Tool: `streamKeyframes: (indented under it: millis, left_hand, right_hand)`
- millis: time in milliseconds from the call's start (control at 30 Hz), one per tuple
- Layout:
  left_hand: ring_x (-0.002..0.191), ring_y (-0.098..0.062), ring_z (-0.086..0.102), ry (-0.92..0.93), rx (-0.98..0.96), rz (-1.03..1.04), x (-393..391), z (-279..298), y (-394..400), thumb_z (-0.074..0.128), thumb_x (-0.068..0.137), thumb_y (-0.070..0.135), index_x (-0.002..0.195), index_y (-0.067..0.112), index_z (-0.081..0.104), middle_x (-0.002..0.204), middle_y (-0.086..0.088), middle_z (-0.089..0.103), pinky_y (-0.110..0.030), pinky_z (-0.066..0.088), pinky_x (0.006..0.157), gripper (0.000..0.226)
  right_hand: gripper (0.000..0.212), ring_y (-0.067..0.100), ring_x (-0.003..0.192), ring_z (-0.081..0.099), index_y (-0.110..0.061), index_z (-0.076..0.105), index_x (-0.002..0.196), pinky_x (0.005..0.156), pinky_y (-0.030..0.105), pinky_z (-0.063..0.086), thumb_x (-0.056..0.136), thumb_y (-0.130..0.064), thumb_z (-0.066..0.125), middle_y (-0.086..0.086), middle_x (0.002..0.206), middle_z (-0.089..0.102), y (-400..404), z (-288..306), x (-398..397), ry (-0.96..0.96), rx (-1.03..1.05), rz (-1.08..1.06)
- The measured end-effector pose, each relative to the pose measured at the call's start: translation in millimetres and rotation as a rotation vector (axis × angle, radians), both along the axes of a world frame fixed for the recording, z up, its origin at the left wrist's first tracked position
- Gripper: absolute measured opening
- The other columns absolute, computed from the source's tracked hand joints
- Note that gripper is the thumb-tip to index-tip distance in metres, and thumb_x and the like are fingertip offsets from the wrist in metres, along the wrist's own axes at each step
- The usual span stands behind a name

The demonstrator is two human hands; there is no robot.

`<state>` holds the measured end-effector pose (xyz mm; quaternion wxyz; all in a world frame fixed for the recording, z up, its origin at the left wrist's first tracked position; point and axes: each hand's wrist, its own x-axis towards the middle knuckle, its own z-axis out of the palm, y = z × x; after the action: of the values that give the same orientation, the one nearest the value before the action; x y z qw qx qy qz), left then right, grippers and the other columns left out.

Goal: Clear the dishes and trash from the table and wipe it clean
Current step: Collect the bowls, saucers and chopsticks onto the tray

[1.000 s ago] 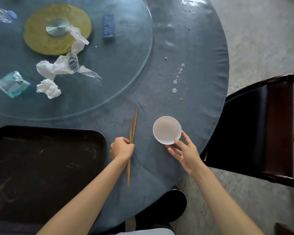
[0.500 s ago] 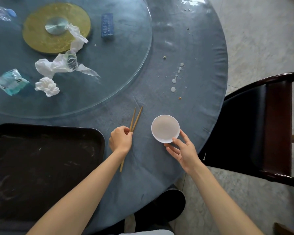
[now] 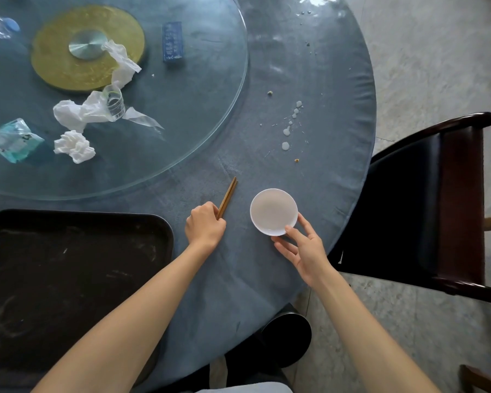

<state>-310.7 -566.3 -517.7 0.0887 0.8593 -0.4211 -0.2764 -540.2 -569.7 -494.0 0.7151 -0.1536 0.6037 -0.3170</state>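
Observation:
My left hand (image 3: 205, 226) is curled round a pair of wooden chopsticks (image 3: 228, 196), whose tips stick out up and to the right over the blue-grey tablecloth (image 3: 309, 66). My right hand (image 3: 301, 248) touches the near rim of a small white bowl (image 3: 273, 211) with thumb and fingertips spread round it. On the glass turntable (image 3: 199, 123) lie crumpled white tissues (image 3: 74, 146), a clear plastic cup (image 3: 114, 102) in wrapping and a blue packet (image 3: 172, 41). A trail of white drops and crumbs (image 3: 291, 123) marks the cloth.
A black tray (image 3: 68, 265) sits at the table's near left edge. A teal plastic wrapper (image 3: 13, 140) and a plastic bottle (image 3: 0, 26) lie on the turntable's left. A dark wooden chair (image 3: 437, 199) stands close to the table on the right.
My left hand has gathered the chopsticks and turned them, so their tips now point up and to the right and their lower ends are hidden. My right hand stays at the bowl.

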Motion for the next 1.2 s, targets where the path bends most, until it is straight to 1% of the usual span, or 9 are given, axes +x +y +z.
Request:
streamKeyframes:
  millis: [133, 400, 600, 700, 767, 900, 967, 1067, 1200]
  left_hand:
    - [0.094, -0.034, 0.064, -0.098, 0.056, -0.05, -5.3, 2.2, 1.9, 0.058, 0.085, 0.008, 0.104, 0.008, 0.062, 0.101, -0.011, 0.063, -0.035, 0.043, 0.068, 0.019]
    - [0.11, -0.036, 0.059, -0.107, 0.175, 0.017, -11.6, -0.6, 16.9, 0.064, 0.084, 0.015, 0.117, 0.002, 0.051, 0.119, -0.018, 0.06, -0.041, 0.051, 0.082, 0.038]
    - [0.105, -0.038, 0.06, -0.062, 0.167, 0.002, -6.5, 3.3, 30.2, 0.058, 0.085, 0.012, 0.106, 0.006, 0.06, 0.111, -0.016, 0.062, -0.038, 0.047, 0.075, 0.022]
    - [0.101, -0.036, 0.063, 0.065, 0.135, 0.041, 0.6, 8.0, 35.5, 0.061, 0.083, 0.013, 0.099, 0.012, 0.065, 0.105, -0.012, 0.067, -0.033, 0.045, 0.074, 0.017]
    - [0.101, -0.032, 0.065, 0.181, 0.088, 0.094, 9.1, 12.5, 40.8, 0.065, 0.081, 0.016, 0.097, 0.016, 0.069, 0.101, -0.008, 0.072, -0.033, 0.048, 0.081, 0.016]
    - [0.095, -0.022, 0.07, 0.392, -0.069, 0.218, 30.7, 28.6, 64.3, 0.075, 0.081, 0.021, 0.095, 0.02, 0.072, 0.092, 0.001, 0.074, -0.038, 0.057, 0.088, 0.014]
    - [0.09, -0.017, 0.072, 0.534, -0.154, 0.294, 43.1, 39.5, 84.8, 0.079, 0.081, 0.024, 0.102, 0.019, 0.075, 0.093, 0.002, 0.075, -0.042, 0.061, 0.083, 0.023]
    - [0.092, -0.019, 0.075, 0.7, -0.25, 0.409, 65.7, 59.1, 124.3, 0.08, 0.084, 0.027, 0.116, 0.021, 0.073, 0.093, -0.001, 0.078, -0.047, 0.061, 0.086, 0.033]
    - [0.094, -0.021, 0.076, 0.894, -0.392, 0.585, 96.6, 93.2, 190.0, 0.074, 0.09, 0.012, 0.118, 0.015, 0.072, 0.099, -0.005, 0.078, -0.037, 0.062, 0.084, 0.028]
  right_hand:
    - [0.058, 0.033, 0.103, 0.075, -0.032, 0.049, 0.149, 0.082, 0.033, 0.063, 0.099, -0.009, 0.067, 0.013, 0.126, 0.07, 0.7, 2.0, 3.9, 0.012, -0.005, -0.015]
    - [0.059, 0.034, 0.11, 0.073, -0.032, 0.049, 0.148, 0.079, 0.026, 0.063, 0.1, -0.001, 0.062, 0.01, 0.126, 0.069, 6.8, 7.2, 11.6, 0.018, -0.009, -0.027]
    - [0.058, 0.036, 0.107, 0.074, -0.028, 0.051, 0.147, 0.075, 0.024, 0.062, 0.098, 0.0, 0.064, 0.015, 0.125, 0.072, 19.0, 13.2, 16.1, -0.011, -0.01, 0.007]
    - [0.058, 0.034, 0.103, 0.076, -0.029, 0.052, 0.146, 0.086, 0.029, 0.062, 0.097, -0.001, 0.065, 0.014, 0.125, 0.072, 25.0, 17.8, 19.7, -0.011, -0.022, 0.052]
    - [0.056, 0.032, 0.1, 0.077, -0.032, 0.055, 0.144, 0.095, 0.034, 0.06, 0.097, -0.004, 0.067, 0.013, 0.123, 0.073, 28.8, 22.5, 22.8, -0.004, -0.019, 0.072]
    - [0.052, 0.034, 0.1, 0.076, -0.032, 0.059, 0.14, 0.083, 0.032, 0.063, 0.095, -0.007, 0.069, 0.016, 0.119, 0.074, 36.8, 35.0, 33.2, 0.0, -0.036, 0.1]
    - [0.051, 0.035, 0.102, 0.076, -0.031, 0.061, 0.138, 0.079, 0.031, 0.063, 0.094, -0.007, 0.068, 0.016, 0.12, 0.074, 41.0, 41.7, 43.0, -0.006, -0.053, 0.127]
    - [0.05, 0.028, 0.096, 0.078, -0.03, 0.062, 0.137, 0.081, 0.032, 0.063, 0.094, -0.004, 0.066, 0.014, 0.124, 0.072, 51.8, 51.4, 65.9, -0.024, -0.084, 0.194]
    - [0.051, 0.023, 0.093, 0.078, -0.029, 0.061, 0.138, 0.081, 0.031, 0.064, 0.095, -0.001, 0.062, 0.01, 0.126, 0.071, 82.5, 64.1, 108.8, -0.055, -0.121, 0.33]
